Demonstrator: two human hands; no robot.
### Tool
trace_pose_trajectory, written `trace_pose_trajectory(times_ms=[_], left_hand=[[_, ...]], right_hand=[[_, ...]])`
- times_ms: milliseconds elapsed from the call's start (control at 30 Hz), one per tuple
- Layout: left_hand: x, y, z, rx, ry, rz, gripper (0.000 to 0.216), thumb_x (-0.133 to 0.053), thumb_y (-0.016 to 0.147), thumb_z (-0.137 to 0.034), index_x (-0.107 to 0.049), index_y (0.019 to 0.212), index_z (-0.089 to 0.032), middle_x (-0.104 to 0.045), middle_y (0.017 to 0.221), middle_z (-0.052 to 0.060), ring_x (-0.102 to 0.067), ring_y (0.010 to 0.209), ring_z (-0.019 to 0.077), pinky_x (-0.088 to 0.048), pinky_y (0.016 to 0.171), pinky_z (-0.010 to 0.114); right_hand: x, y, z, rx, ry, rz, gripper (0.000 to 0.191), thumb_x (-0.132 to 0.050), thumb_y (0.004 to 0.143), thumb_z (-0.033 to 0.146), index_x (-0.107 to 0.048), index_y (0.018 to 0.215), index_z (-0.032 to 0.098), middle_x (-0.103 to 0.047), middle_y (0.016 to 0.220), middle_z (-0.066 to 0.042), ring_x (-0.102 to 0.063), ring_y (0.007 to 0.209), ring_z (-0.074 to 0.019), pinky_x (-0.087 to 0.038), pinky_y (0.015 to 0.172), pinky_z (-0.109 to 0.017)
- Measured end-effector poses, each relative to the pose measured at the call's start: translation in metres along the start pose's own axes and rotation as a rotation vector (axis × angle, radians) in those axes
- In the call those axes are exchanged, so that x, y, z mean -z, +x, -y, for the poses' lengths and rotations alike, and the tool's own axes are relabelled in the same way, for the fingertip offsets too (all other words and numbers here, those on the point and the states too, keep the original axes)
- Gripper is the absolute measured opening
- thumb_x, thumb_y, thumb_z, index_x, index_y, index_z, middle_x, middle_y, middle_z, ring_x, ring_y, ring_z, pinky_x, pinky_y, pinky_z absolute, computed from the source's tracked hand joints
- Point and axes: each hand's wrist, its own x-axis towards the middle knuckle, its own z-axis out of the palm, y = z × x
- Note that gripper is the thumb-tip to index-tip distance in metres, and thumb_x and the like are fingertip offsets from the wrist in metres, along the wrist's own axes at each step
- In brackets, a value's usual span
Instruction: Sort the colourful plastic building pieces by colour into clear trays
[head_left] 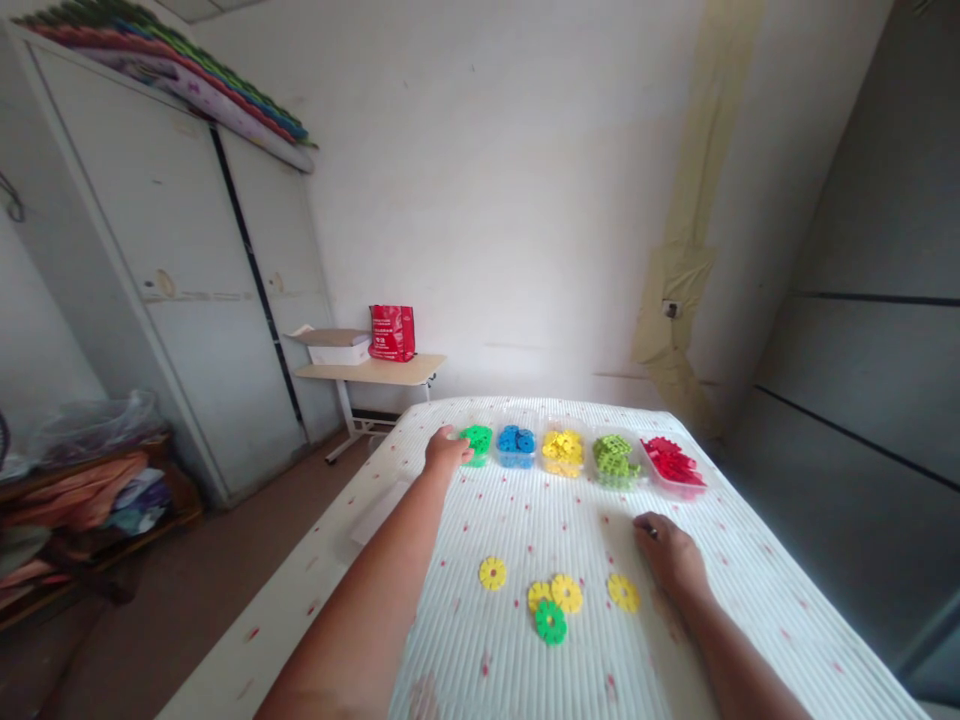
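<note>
Forearms lay nearest. The left hand was at green discs, seemingly picking, needing a pinch; the right hand curled; whether fingers gripped was unclear.

We have a broad lane across the middle of the surface, between the row of clear tubs near the far edge and the loose discs toward the near edge. Our left forearm bars its left end, reaching from the near edge to our left hand at the leftmost tub. Our right hand blocks part of its right end. Between our right forearm and the right edge, a strip runs free to the red tub.
</note>
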Motion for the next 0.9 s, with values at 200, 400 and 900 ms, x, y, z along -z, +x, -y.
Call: trace_pose_trajectory(times_ms=[200, 400, 900], left_hand=[[0.003, -0.042, 0.061, -0.027, 0.113, -0.032, 0.015, -0.058, 0.077, -0.019, -0.06, 0.09, -0.013, -0.057, 0.062, -0.004, -0.054, 0.048, 0.0087, -0.045, 0.047, 0.021], [0.019, -0.081, 0.099, -0.154, 0.16, -0.014, 0.014, -0.052, 0.062, -0.017, -0.062, 0.072, -0.016, -0.058, 0.053, -0.004, -0.055, 0.049, 0.0105, -0.041, 0.047, 0.019], [0.021, -0.083, 0.105, -0.271, 0.25, -0.012, 0.02, -0.046, 0.062, -0.02, -0.062, 0.073, -0.016, -0.057, 0.052, -0.003, -0.054, 0.051, 0.0119, -0.041, 0.052, 0.021]], right_hand=[[-0.001, 0.001, -0.001, 0.007, 0.002, -0.003, 0.023, -0.04, 0.076, 0.024, -0.063, 0.082, 0.02, -0.068, 0.088, -0.006, -0.063, 0.078, -0.0175, -0.043, 0.069, -0.025], [0.001, -0.001, 0.005, 0.022, 0.031, 0.003, 0.022, -0.042, 0.076, 0.024, -0.063, 0.082, 0.021, -0.068, 0.089, -0.005, -0.063, 0.079, -0.0175, -0.044, 0.07, -0.026], [0.006, -0.042, 0.092, 0.507, 0.096, 0.562, 0.035, -0.051, 0.066, 0.013, -0.063, 0.097, 0.023, -0.06, 0.097, -0.003, -0.057, 0.082, -0.0138, -0.039, 0.07, -0.022]])
